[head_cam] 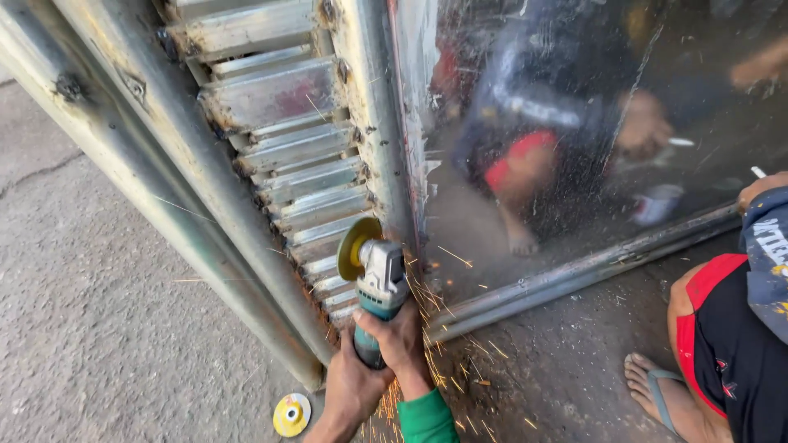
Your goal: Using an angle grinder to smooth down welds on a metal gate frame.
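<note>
Both hands are wrapped around the teal body of an angle grinder near the bottom edge of the view. The left hand grips the rear of the tool from below and the left, fingers curled shut around the handle. The right hand, coming out of a green sleeve, closes over the same handle from the right, just ahead of the left one, fingers folded tight against the casing. The grinder points up and away from the person, and its yellow disc stands on edge against the lower end of an upright metal post of a steel door frame. Orange sparks scatter down and to the right from the contact point, over the concrete floor. To the left of the post runs a column of slanted metal louvres, worn and stained; to the right is a shiny metal sheet that mirrors a crouching figure, blurred. A spare yellow disc lies flat on the floor just left of the left wrist. At the right edge another person squats in red and black shorts, one foot in a sandal on the floor, well apart from the grinder.
</note>
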